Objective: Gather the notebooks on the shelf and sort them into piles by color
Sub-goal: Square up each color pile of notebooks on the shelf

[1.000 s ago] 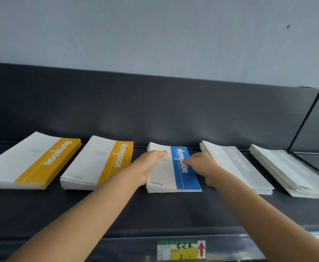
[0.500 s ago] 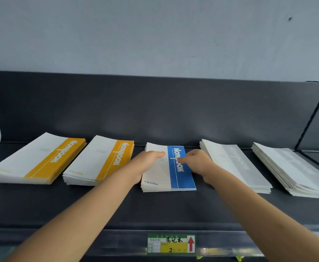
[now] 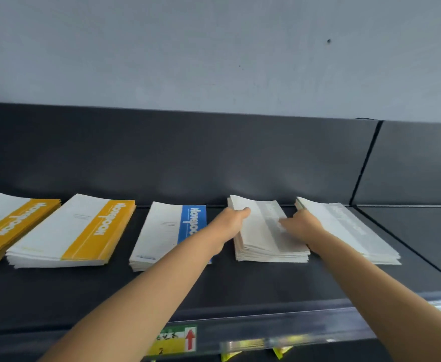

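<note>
We clasped our left hand [image 3: 233,222] round the left edge of the grey notebook pile [image 3: 260,236], thumb on top, apparently to square it. Our right hand [image 3: 301,224] lay against its right side, grip unclear. The pile sat on the shelf [image 3: 253,288] beside the blue pile [image 3: 162,231].

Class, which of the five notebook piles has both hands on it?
The grey pile next to the blue pile; left hand and right hand hold only this one.
</note>
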